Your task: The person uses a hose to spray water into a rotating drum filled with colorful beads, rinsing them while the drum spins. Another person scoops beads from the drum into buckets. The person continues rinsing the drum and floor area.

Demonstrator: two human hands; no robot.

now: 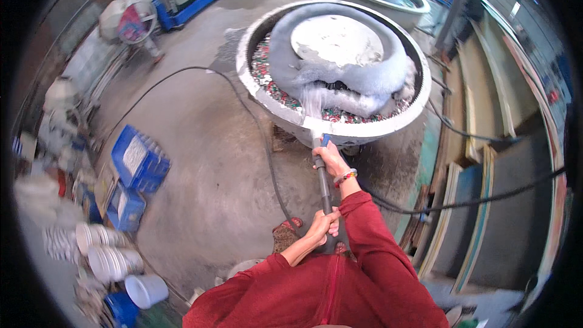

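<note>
My right hand [332, 159], with a beaded bracelet at the wrist, is closed around the front of a dark hose [325, 191] beside a small blue valve lever [326, 140]. Lower down, near my body, my left hand [321, 228] also wraps around the hose. From its end a stream of water [312, 102] shoots over the near rim of a large round tub [248, 54]. Inside, thick grey foam [284, 48] rings a pale raised centre [337, 37]. Small red, green and white pieces [262, 64] show around the foam; the rest of them are hidden under it.
A second round tub [419, 9] stands behind. A black cable [258, 118] loops over the floor at left, near blue crates [135, 158] and stacked white buckets [115, 262]. Long troughs with pale edges [480, 218] line the right side, where another black hose [486, 198] runs across.
</note>
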